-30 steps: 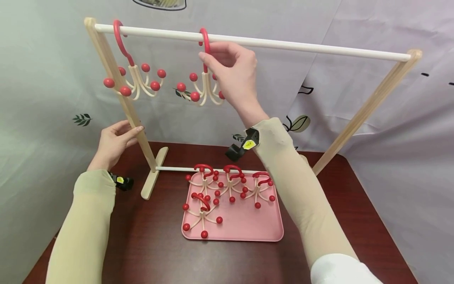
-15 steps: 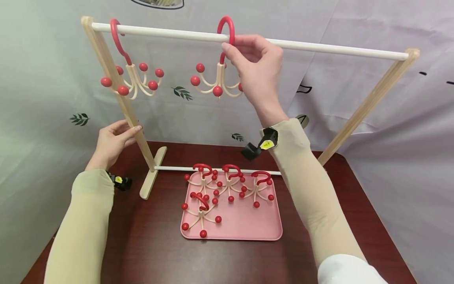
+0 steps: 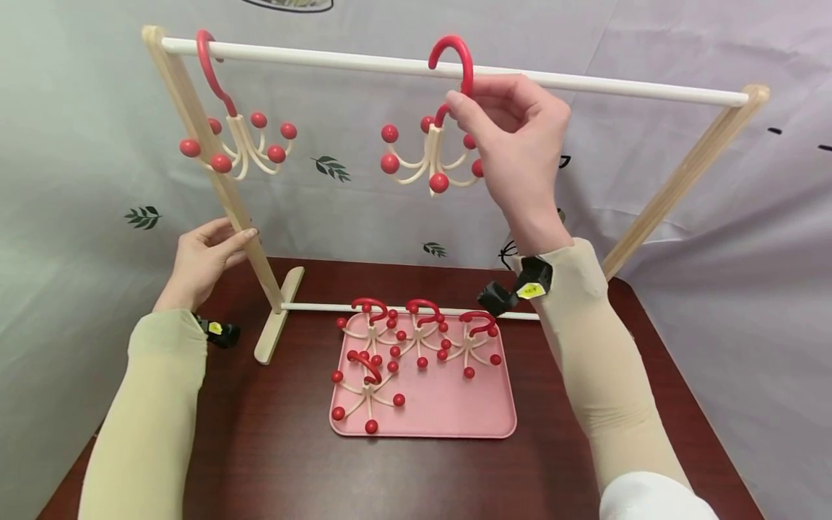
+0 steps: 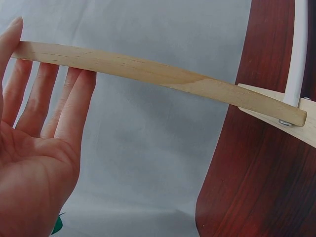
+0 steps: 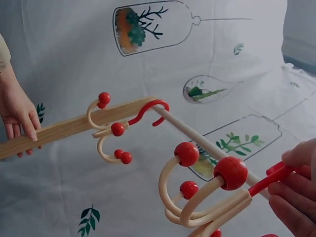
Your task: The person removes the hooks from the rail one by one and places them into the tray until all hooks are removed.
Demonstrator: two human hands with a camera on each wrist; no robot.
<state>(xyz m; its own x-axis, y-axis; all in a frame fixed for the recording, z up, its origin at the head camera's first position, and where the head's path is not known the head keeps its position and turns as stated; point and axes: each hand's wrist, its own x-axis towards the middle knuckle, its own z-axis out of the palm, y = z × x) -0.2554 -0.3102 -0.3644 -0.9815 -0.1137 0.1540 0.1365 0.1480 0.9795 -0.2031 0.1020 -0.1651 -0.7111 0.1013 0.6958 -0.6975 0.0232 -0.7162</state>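
My right hand (image 3: 523, 137) pinches the red hook (image 3: 451, 50) of a hanger with cream arms (image 3: 432, 148) and red ball tips. That hook's tip shows in front of the white rod (image 3: 312, 60), and the hanger is upright. In the right wrist view, fingers (image 5: 296, 197) hold the hook at the right edge. Another such hanger (image 3: 240, 141) hangs from the rod's left end. With thumb in front and fingers behind, my left hand (image 3: 201, 260) grips the rack's left wooden post (image 3: 227, 195); the left wrist view shows its fingers (image 4: 42, 94) against the post.
A pink tray (image 3: 455, 415) on the dark red table (image 3: 273, 448) bears several similar hangers (image 3: 370, 390). Behind it runs the rack's lower white rod (image 3: 318, 308). The right post (image 3: 682, 188) slants at the right. A patterned cloth (image 3: 364, 217) hangs behind.
My right hand has carried the hanger rightward along the rod. Its hook tip was behind the rod and now shows in front. My left hand stays on the post.
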